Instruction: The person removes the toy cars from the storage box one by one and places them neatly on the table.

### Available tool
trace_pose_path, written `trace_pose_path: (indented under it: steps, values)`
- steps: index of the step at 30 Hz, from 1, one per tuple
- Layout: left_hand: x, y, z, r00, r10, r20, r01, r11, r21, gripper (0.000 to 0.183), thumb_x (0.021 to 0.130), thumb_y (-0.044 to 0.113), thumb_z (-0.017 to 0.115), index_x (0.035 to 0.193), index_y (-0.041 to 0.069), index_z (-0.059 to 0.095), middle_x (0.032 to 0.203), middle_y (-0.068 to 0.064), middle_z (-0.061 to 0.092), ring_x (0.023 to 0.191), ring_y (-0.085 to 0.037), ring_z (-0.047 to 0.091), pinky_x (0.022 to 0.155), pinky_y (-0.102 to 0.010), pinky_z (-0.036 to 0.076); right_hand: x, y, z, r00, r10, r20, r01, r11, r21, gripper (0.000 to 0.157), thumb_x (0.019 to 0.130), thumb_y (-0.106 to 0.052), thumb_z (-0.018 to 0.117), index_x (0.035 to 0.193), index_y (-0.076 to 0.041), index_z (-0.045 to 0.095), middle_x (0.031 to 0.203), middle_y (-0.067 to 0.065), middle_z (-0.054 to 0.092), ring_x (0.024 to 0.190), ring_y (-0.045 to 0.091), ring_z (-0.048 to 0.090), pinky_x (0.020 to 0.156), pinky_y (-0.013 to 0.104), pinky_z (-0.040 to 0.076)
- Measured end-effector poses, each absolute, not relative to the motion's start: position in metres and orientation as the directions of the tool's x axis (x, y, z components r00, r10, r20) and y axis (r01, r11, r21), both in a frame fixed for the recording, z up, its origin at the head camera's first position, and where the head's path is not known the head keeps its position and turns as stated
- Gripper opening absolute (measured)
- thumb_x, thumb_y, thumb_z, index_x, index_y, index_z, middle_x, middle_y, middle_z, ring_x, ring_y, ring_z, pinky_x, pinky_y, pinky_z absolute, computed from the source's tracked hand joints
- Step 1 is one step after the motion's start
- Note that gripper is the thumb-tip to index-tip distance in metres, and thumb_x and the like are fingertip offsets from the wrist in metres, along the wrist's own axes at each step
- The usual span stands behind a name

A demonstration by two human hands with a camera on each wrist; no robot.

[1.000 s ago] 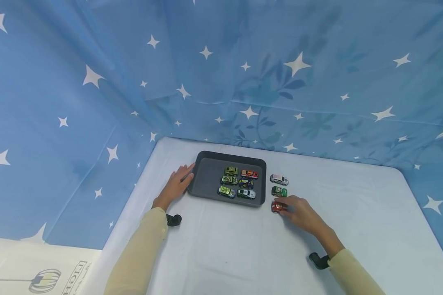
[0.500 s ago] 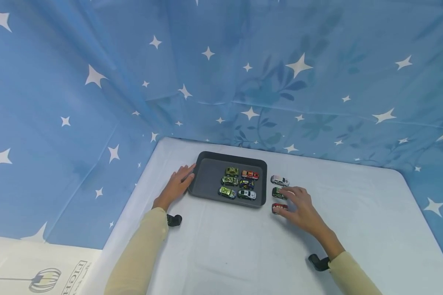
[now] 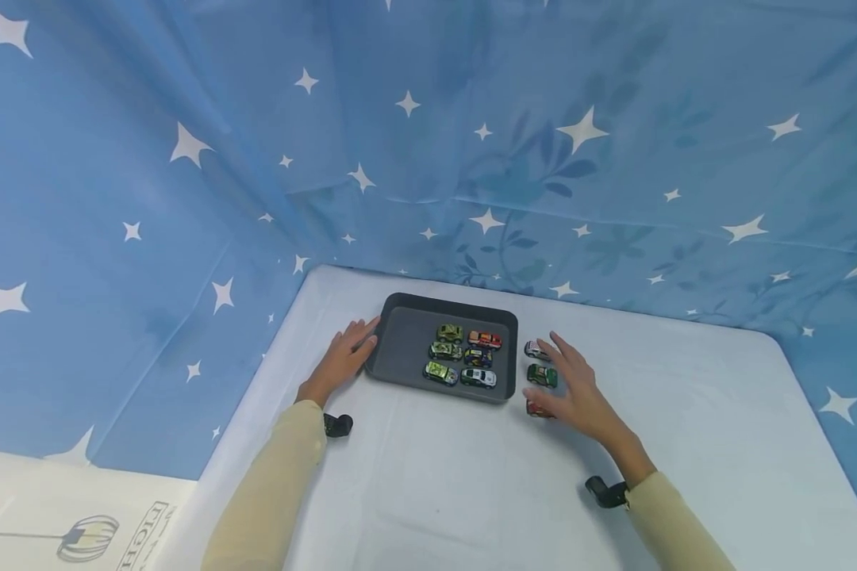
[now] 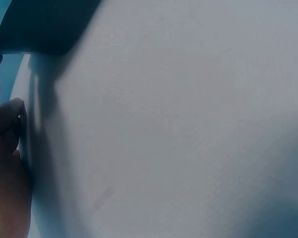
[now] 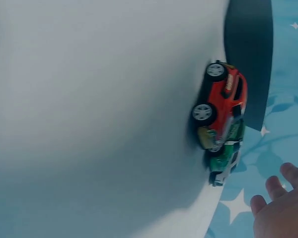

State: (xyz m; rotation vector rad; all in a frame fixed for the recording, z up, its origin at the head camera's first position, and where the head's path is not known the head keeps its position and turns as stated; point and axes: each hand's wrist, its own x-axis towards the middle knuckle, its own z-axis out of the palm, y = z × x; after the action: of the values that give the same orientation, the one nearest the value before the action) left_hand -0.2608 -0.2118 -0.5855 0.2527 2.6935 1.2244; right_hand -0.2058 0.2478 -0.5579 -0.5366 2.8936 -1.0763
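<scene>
From above, the red car [image 3: 538, 409] and white car [image 3: 533, 350] were part-hidden by the right hand [image 3: 574, 392], fingers apart; the tray [image 3: 403, 342] was touched by the left hand [image 3: 339, 357], fingers straight.

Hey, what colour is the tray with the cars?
Dark grey; the tray shows best in the head view.

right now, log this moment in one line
left hand: at tray edge | right hand: spread, by three outside cars | inside: six cars

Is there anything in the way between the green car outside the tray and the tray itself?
Only the raised side wall of the tray stands before the green car. No loose object shows in that gap; the red car and white car sit to either side.
</scene>
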Motion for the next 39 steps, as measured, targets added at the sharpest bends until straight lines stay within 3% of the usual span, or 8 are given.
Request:
trace_pose_path:
  steps: [19, 31, 39]
  values:
    - [-0.259, -0.211, -0.580, -0.970, 0.231, -0.080, 0.088, 0.635, 0.768, 0.058, 0.117, 0.043, 0.044, 0.171, 0.025, 0.033, 0.176, -0.015, 0.023, 0.164, -0.031, 0.007, 0.132, -0.049, -0.005, -0.254, 0.213, -0.532, -0.916, -0.385, 0.109, -0.352, 0.646, -0.678, 0.092, 0.099, -0.043, 0.079, 0.170, -0.011, 0.031, 0.175, 0.020, 0.024, 0.158, 0.048, 0.021, 0.120, 0.078, 0.021]
    - [-0.264, -0.209, -0.579, -0.966, 0.245, -0.076, 0.103, 0.643, 0.759, 0.057, 0.117, 0.042, 0.043, 0.171, 0.024, 0.033, 0.175, -0.016, 0.024, 0.164, -0.031, 0.008, 0.132, -0.049, -0.006, -0.278, 0.189, -0.518, -0.903, -0.426, 0.062, -0.341, 0.620, -0.707, 0.093, 0.099, -0.050, 0.077, 0.172, -0.016, 0.028, 0.176, 0.012, 0.023, 0.160, 0.041, 0.021, 0.122, 0.074, 0.023]
    - [-0.264, -0.213, -0.583, -0.966, 0.243, -0.093, 0.091, 0.650, 0.754, 0.059, 0.117, 0.045, 0.043, 0.171, 0.027, 0.032, 0.176, -0.013, 0.022, 0.165, -0.028, 0.007, 0.132, -0.046, -0.006, -0.289, 0.167, -0.515, -0.872, -0.486, 0.062, -0.372, 0.574, -0.729, 0.089, 0.100, -0.047, 0.077, 0.171, -0.018, 0.032, 0.174, 0.010, 0.030, 0.159, 0.037, 0.027, 0.124, 0.067, 0.028]
